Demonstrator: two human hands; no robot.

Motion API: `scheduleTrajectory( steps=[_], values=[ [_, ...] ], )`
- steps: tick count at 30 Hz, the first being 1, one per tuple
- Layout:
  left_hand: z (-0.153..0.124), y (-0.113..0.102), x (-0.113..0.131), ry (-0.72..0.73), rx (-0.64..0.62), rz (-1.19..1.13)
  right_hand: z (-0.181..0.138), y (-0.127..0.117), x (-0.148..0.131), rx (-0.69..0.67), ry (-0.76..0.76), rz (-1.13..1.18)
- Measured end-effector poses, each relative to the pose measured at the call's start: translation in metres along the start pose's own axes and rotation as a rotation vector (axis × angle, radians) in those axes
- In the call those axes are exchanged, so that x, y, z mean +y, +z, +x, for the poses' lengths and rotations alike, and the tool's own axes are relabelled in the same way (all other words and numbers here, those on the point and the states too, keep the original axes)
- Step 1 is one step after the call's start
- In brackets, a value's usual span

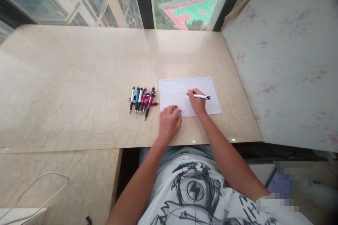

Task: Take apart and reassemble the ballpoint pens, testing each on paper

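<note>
A white sheet of paper (174, 98) lies on the stone countertop, its upper part covered with rows of handwriting too small to read. My right hand (198, 102) grips a white pen (201, 96) with black ends, its tip at the paper near the end of the written lines. Resting on the sheet's lower left corner is my left hand (169, 119), fingers spread a little and slightly bent, holding nothing. Just left of the paper sits a cluster of pens (144, 95) in white, blue, pink, purple and green, some lying across others.
The beige countertop (79, 77) runs along windows at the back. A wall with floral paper (285, 59) borders it on the right. A lower stone surface (87, 175) at the front left carries a white cable (50, 173) and a white box-like object (29, 214).
</note>
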State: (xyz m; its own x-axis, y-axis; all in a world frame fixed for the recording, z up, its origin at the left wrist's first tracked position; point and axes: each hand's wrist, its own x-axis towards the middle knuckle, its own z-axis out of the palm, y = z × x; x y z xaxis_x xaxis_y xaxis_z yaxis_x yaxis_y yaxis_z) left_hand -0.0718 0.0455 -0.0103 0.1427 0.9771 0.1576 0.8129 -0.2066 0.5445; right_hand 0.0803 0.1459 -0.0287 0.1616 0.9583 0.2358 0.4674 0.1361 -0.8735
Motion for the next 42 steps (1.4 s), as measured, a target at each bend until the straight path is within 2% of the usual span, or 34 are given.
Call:
scheduleTrajectory(
  steps=[7, 20, 25, 31, 37, 42],
  values=[
    [0.000, 0.001, -0.001, 0.010, 0.011, 0.005, 0.002, -0.015, 0.001, -0.081, 0.142, 0.365],
    [0.000, 0.003, -0.002, 0.032, 0.040, 0.034, -0.036, -0.061, -0.002, -0.089, 0.371, 0.666],
    [-0.001, 0.007, -0.002, 0.074, 0.056, 0.076, -0.046, -0.064, 0.001, -0.060, 0.436, 0.604],
    [-0.003, 0.010, -0.003, 0.097, 0.063, 0.106, -0.053, -0.064, 0.004, -0.093, 0.412, 0.581],
    [-0.004, 0.008, -0.006, 0.089, 0.139, 0.008, -0.054, -0.066, 0.003, -0.109, 0.401, 0.619],
    [-0.005, 0.006, -0.005, 0.097, 0.115, -0.008, -0.054, -0.067, 0.004, -0.105, 0.385, 0.626]
  ],
)
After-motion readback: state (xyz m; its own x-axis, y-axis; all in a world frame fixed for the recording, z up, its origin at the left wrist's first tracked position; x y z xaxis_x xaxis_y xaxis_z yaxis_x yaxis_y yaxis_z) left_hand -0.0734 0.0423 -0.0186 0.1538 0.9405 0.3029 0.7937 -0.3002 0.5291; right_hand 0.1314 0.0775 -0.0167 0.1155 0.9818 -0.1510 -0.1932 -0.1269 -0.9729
